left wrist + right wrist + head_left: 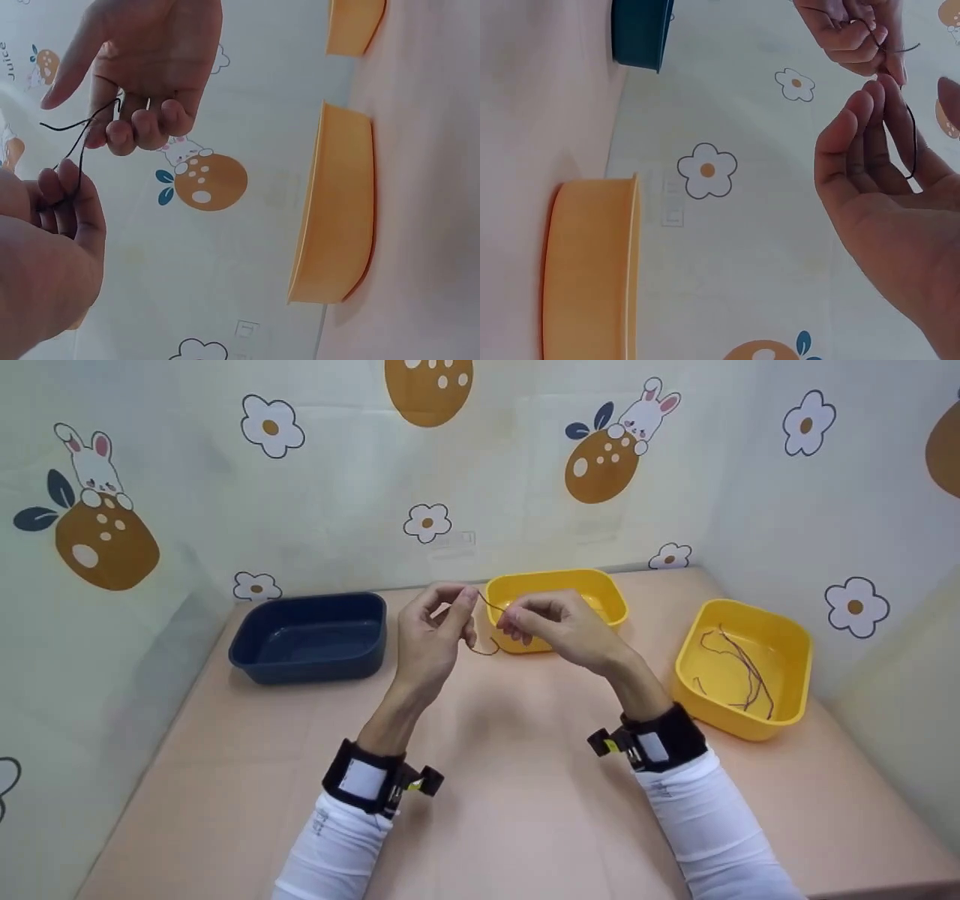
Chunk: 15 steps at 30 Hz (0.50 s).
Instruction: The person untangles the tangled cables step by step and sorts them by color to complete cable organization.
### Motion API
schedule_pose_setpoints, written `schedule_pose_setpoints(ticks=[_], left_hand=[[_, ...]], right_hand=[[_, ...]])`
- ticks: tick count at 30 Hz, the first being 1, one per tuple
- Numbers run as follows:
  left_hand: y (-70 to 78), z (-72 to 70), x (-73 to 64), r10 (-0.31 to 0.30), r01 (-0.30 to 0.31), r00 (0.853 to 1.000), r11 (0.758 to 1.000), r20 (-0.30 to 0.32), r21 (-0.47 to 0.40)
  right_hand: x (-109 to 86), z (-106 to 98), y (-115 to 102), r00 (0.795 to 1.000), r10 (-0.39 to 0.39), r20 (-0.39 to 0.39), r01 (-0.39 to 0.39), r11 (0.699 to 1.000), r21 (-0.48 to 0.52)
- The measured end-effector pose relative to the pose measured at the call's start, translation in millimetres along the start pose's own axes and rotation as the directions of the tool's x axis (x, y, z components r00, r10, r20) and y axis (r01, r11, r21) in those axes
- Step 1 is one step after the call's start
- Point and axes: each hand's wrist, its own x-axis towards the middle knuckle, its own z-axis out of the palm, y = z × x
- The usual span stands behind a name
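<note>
A thin dark reddish string [490, 604] runs between the two hands above the table. My left hand [431, 634] pinches it between thumb and forefinger, and a slack piece curls below those fingers. My right hand [566, 626] holds another part of the string with bent fingers, in front of the middle yellow box [555, 580]. In the left wrist view the string [80, 154] crosses itself between the hands, one end free near the right thumb. A bend of string [913, 142] lies along the right fingers in the right wrist view; that thumb stands apart from the fingertips.
A dark blue box [307, 671] stands at the back left of the table [510, 810]. In the yellow box at right [806, 667] lie several loose strings [752, 675]. Patterned cloth walls [510, 472] enclose the back and sides.
</note>
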Motion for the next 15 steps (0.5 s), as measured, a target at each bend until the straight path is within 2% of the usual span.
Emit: schedule_pose_setpoints(ticks=[3, 5, 7, 9, 12, 15], left_hand=[[-0.6, -0.8, -1.7, 0.01, -0.011, 1.0, 0.998, 0.02, 0.064], [-1.3, -1.4, -2.8, 0.014, -0.017, 0.999, 0.995, 0.034, 0.099], [-2.2, -2.5, -3.3, 0.017, -0.023, 0.999, 0.991, 0.046, 0.13], [-2.8, -4.0, -2.9, 0.019, -0.027, 0.999, 0.988, 0.049, 0.154], [-2.3, -7.7, -0.9, 0.009, -0.016, 0.999, 0.985, 0.045, 0.174], [-0.4, -13.5, 1.4, -0.028, 0.017, 0.998, 0.981, 0.055, 0.192]], right_hand=[[0.5, 1, -1, 0.998, -0.05, -0.027, 0.047, 0.995, -0.086], [-0.3, 3, -2, 0.995, -0.089, -0.049, 0.079, 0.979, -0.186], [-1.3, 5, -3, 0.987, -0.144, -0.067, 0.115, 0.941, -0.319], [-2.2, 8, -4, 0.976, -0.202, -0.077, 0.149, 0.888, -0.436], [-2.8, 10, -6, 0.958, -0.275, -0.082, 0.185, 0.811, -0.556], [-2.9, 9, -4, 0.949, -0.305, -0.074, 0.208, 0.787, -0.581]])
